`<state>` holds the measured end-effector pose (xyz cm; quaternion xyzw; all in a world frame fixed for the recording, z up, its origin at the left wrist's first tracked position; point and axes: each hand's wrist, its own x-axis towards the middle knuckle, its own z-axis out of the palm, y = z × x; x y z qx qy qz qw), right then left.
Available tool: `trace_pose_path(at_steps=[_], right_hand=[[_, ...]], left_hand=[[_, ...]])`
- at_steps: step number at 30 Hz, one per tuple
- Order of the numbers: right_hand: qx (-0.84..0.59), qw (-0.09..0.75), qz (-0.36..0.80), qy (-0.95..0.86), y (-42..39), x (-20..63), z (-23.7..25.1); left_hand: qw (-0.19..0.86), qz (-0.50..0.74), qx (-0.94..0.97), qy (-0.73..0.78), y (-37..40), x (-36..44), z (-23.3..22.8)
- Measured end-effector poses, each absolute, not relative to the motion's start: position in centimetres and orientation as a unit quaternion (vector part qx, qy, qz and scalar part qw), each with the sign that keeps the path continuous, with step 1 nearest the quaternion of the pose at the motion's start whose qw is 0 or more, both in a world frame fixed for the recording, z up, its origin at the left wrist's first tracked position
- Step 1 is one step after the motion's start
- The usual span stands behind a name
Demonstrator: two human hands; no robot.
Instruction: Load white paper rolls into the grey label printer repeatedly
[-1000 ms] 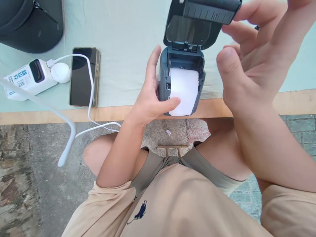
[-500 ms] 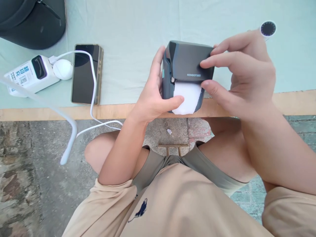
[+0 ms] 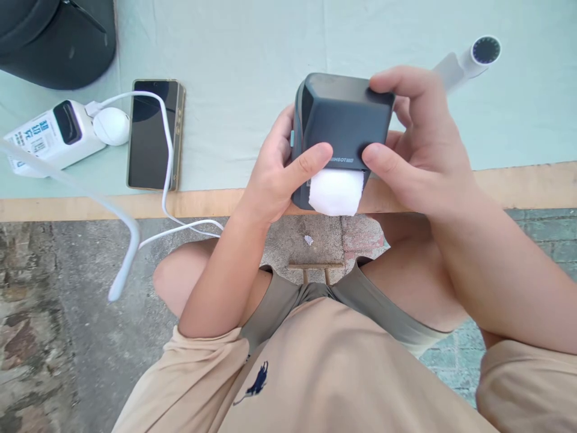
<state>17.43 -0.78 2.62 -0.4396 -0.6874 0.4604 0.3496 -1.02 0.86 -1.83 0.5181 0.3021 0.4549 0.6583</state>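
Head view: grips the printer (image 3: 340,141) in left hand (image 3: 276,175) and right hand (image 3: 421,150), has the lid (image 3: 349,120) down with paper (image 3: 336,193) poking out, but leaves latching unconfirmed.

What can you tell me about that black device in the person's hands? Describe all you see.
The black device is boxy and bevelled, apparently plastic. Its lid looks shut, bearing pale lettering partly covered by the left thumb. A small teal part shows on its left side, and white paper sticks out below the lid. The left hand and right hand hold its sides near the table's wooden edge; whether it rests there is unclear.
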Motion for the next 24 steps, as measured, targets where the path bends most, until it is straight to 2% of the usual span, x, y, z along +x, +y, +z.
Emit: trace_pose_path(at_steps=[12,17,24], right_hand=[[-0.421,0.372,0.471,-0.680,-0.7,17.3,2.4],[-0.434,0.353,0.457,-0.692,-0.7,17.4,2.3],[-0.466,0.343,0.302,-0.758,-0.5,18.0,2.2]], left_hand=[[0.681,0.462,0.481,0.303,0.3,-0.9,-0.7],[0.702,0.480,0.448,0.276,0.3,-0.7,-0.4],[0.685,0.484,0.446,0.311,0.6,-0.3,-0.3]])
